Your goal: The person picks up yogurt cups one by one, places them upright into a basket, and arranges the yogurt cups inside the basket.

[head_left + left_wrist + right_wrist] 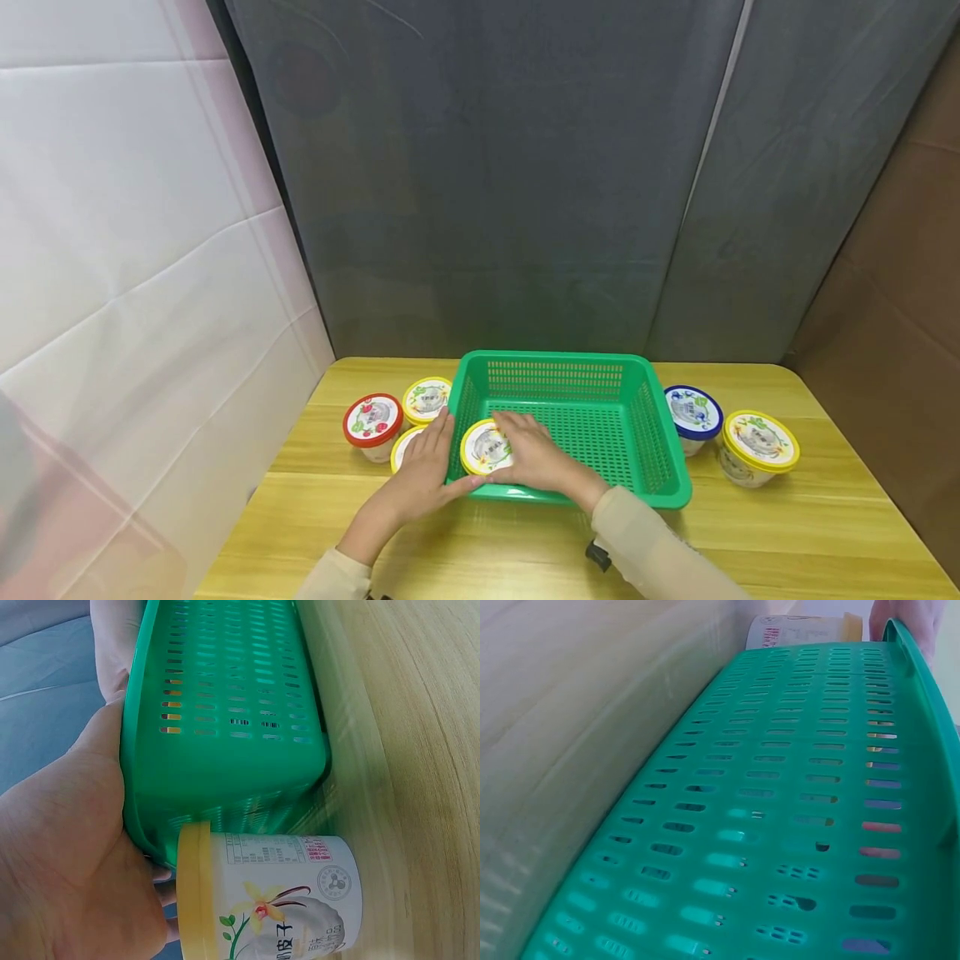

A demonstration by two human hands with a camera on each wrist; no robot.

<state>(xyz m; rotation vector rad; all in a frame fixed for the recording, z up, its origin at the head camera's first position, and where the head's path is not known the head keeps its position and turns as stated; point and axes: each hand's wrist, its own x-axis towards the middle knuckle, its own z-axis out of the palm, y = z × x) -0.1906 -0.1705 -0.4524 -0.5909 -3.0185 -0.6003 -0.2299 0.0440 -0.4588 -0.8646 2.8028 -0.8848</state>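
Observation:
A green slotted basket (555, 358) stands on the table, seen from its side in both wrist views. Inside its front left corner is a yellow-lidded tub (483, 446); my right hand (536, 457) grips it from the right, thumb in front and fingers behind. My left hand (420, 479) rests on the basket's left rim, fingers straight and thumb along the front corner. Partly under that hand, just outside the basket, stands another yellow-lidded tub (401, 450); the left wrist view shows a white tub (292, 896) with a vanilla flower print.
Left of the basket stand a red-lidded tub (373, 418) and a further yellow-lidded tub (427, 398). To its right are a blue-lidded tub (692, 411) and a yellow-lidded tub (761, 442). A grey curtain (487, 183) hangs behind the wooden table (300, 525).

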